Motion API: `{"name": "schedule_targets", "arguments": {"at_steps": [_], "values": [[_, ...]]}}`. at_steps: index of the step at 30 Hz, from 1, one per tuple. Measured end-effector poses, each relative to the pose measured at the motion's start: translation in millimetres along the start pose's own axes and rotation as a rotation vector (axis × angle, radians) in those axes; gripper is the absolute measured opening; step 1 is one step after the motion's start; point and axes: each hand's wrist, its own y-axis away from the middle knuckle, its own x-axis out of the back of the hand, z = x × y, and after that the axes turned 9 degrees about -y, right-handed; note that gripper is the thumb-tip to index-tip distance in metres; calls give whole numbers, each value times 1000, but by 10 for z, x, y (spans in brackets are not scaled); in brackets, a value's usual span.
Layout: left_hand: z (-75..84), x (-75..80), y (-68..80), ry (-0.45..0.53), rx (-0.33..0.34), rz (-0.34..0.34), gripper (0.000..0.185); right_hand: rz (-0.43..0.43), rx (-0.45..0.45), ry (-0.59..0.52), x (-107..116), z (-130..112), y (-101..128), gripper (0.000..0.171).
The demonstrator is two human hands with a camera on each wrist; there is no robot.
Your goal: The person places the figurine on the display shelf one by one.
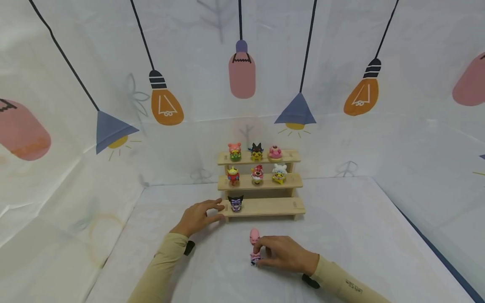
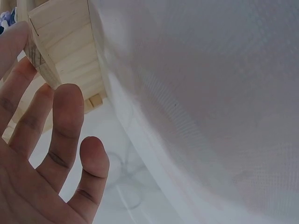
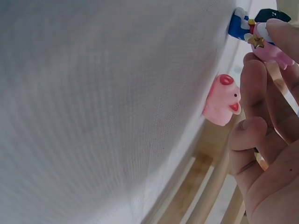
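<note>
On white cloth-covered table (image 1: 341,227), before three-tier wooden shelf (image 1: 261,206): right hand (image 1: 284,254) pinching small pink-and-blue figurine (image 1: 255,258); left hand (image 1: 197,216), fingers relaxed, touching shelf's lowest step.

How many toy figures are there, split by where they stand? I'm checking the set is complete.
Top step of the wooden shelf: 3 figures
Middle step: 3 figures
Bottom step: 1, the black-and-purple figure
Table, loose: 1, the pink figure
Pinched in the right hand: 1, the small figure
Total: 9
</note>
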Motion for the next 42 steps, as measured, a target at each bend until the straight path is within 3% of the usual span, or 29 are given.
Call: {"name": "schedule_targets", "arguments": {"at_steps": [7,18,28,35,42], "values": [[26,19,14,7,2,-14,32,9,37,5,46,-23,-12,22],[33,30,15,6,11,-17,30,121,128,42,190,20,-54,29],[40,55,17,11,6,-17,30,144,33,79,507,64,-150,28],[15,48,27,18,7,-11,32,205,-3,43,732,158,-316,27],[25,34,33,13,1,-16,32,262,-125,-16,810,325,-490,24]]}}
